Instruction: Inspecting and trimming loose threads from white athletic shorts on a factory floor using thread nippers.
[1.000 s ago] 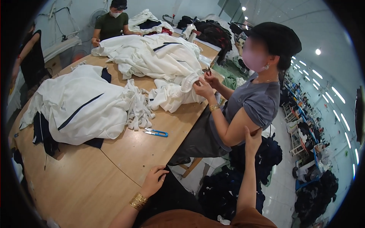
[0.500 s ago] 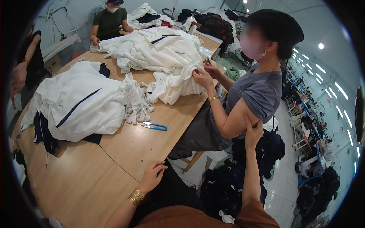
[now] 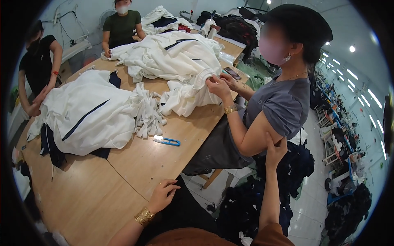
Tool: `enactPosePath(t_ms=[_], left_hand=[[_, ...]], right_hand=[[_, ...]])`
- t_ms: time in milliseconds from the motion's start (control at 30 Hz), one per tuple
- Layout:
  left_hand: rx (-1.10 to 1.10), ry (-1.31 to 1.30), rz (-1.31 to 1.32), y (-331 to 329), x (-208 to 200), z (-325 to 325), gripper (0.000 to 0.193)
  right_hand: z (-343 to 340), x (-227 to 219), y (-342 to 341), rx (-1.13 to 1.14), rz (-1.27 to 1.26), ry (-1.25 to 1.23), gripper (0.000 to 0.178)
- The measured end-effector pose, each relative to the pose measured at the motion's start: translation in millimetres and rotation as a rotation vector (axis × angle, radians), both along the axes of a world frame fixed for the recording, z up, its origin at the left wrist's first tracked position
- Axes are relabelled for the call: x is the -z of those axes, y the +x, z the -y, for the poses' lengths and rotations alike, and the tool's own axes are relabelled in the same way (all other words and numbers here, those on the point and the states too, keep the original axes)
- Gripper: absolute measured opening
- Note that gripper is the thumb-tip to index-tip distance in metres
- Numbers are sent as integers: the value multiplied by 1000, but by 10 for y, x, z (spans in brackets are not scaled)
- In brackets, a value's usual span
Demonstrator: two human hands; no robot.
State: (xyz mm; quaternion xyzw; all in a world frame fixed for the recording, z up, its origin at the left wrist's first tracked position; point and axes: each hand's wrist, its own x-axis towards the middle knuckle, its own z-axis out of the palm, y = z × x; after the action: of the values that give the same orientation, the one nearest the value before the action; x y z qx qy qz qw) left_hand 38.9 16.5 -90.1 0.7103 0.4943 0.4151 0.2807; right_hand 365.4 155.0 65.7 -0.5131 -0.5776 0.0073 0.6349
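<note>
My left hand (image 3: 163,196), a gold bracelet at its wrist, rests at the table's near edge. Its fingers are apart, loosely bent, and hold nothing. With my right hand (image 3: 276,152) I grip the upper arm (image 3: 260,141) of a person in a grey shirt, near the sleeve. That person holds a white garment (image 3: 191,96) at its gathered edge in both hands. Blue-handled thread snips (image 3: 168,141) lie on the table (image 3: 135,164), beyond my left hand. Left of them is a heap of white garments (image 3: 106,127) with dark navy trim.
A larger white garment pile (image 3: 164,57) covers the table's far part. Two more people stand at its far and left sides. A phone (image 3: 232,73) lies near the right edge. Dark cloth heaps (image 3: 250,209) and a wooden stool leg (image 3: 212,178) stand on the floor.
The view has shifted slightly, and the person at the far left now shows more fully, hands against the white heap. A phone has come into sight. My hands keep their places.
</note>
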Motion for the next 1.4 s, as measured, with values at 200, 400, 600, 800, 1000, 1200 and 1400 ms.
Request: enactPosePath(t_ms=[200, 400, 600, 800, 1000, 1200, 1400], left_hand=[[11, -8, 1, 19, -36, -21, 18], [-17, -15, -36, 48, -28, -39, 19], [-13, -60, -29, 117, -78, -44, 20], [-42, -62, -36, 116, -88, -21, 18], [-41, -49, -60, 129, -131, -28, 18], [26, -117, 20, 240, -196, -79, 19], [347, 331, 46, 981, -1198, -858, 22]], right_hand=[[115, 304, 126, 59, -133, -137, 48], [-53, 398, 141, 165, 41, -85, 37], [-13, 473, 282, 63, -49, -211, 39], [-15, 689, 100, 83, -303, 18, 58], [-148, 598, -312, 78, -359, 67, 74], [-288, 635, -233, 211, -394, 205, 57], [-253, 623, -98, 180, -291, 256, 32]])
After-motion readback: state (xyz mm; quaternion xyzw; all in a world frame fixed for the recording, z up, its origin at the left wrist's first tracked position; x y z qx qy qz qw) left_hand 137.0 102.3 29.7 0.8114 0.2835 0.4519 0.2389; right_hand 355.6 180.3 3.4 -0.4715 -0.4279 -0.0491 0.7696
